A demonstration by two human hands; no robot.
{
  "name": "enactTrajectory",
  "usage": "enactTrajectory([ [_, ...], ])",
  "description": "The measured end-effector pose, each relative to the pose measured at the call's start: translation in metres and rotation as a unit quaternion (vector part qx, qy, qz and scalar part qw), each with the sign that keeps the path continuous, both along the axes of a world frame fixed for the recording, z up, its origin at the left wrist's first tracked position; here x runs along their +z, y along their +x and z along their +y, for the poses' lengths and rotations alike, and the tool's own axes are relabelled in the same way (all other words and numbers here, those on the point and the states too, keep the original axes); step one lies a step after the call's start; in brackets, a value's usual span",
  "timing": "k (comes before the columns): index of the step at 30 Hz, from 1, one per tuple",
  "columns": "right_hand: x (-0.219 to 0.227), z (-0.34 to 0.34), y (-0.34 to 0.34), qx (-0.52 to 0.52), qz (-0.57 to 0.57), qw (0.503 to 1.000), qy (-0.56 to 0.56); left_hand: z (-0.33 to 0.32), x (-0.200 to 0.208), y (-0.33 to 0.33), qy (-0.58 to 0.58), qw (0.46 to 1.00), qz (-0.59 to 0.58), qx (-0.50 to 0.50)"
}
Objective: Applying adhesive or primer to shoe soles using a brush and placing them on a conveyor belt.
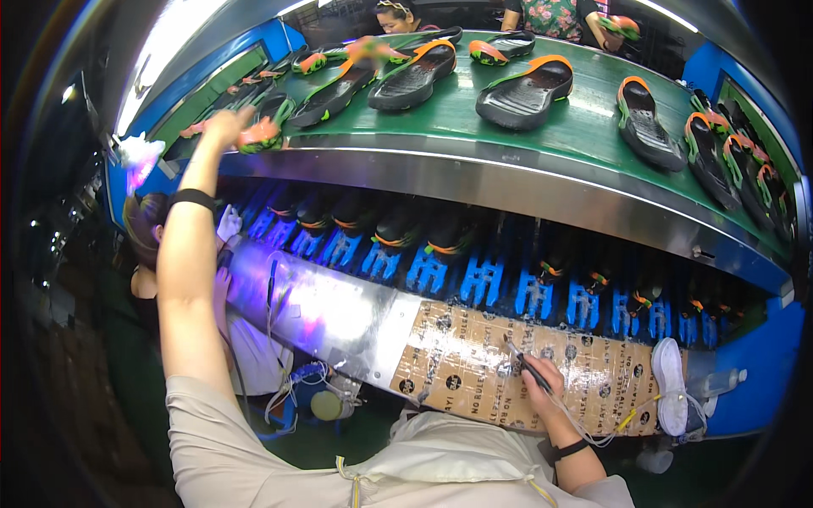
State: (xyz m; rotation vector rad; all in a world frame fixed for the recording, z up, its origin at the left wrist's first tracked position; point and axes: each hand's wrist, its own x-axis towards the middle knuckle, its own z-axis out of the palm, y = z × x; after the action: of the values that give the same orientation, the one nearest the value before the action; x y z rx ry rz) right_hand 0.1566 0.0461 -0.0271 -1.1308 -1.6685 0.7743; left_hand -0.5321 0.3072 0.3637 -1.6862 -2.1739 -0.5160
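My left arm stretches out to the far left of the green conveyor belt (461, 102). There my left hand (225, 129) is beside a black sole with an orange and green upper (260, 134); its fingers are smeared, so I cannot see whether they grip it. Low over the cardboard-covered ledge (457, 351), my right hand (544, 383) is closed around a slim dark pen-like tool (522, 357). The tool's thin tip points up and left, and a pale cord trails from it past my wrist. More black soles with orange trim (415, 74) lie along the belt.
Below the belt runs a row of blue holders (428, 269) with dark shoes. A white shoe (669, 385) and a clear bottle (724, 383) are at the ledge's right end. A co-worker (148, 229) sits at left; two people are beyond the belt, one holding a shoe (622, 25).
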Motion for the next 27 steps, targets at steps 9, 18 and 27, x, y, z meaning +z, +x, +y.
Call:
enactTrajectory([
  [9, -0.009, -0.011, -0.003, -0.016, 0.007, 1.0, 0.011, -0.069, -0.067, 0.086, 0.201, 0.689, -0.691, -0.083],
  [18, 0.0, -0.014, -0.009, -0.017, 0.022, 0.997, 0.065, -0.043, -0.052, 0.161, 0.102, 0.661, -0.719, -0.189],
  [27, 0.014, -0.012, -0.013, -0.077, 0.145, 0.986, -0.032, -0.144, -0.131, 0.253, 0.239, 0.678, -0.615, -0.325],
])
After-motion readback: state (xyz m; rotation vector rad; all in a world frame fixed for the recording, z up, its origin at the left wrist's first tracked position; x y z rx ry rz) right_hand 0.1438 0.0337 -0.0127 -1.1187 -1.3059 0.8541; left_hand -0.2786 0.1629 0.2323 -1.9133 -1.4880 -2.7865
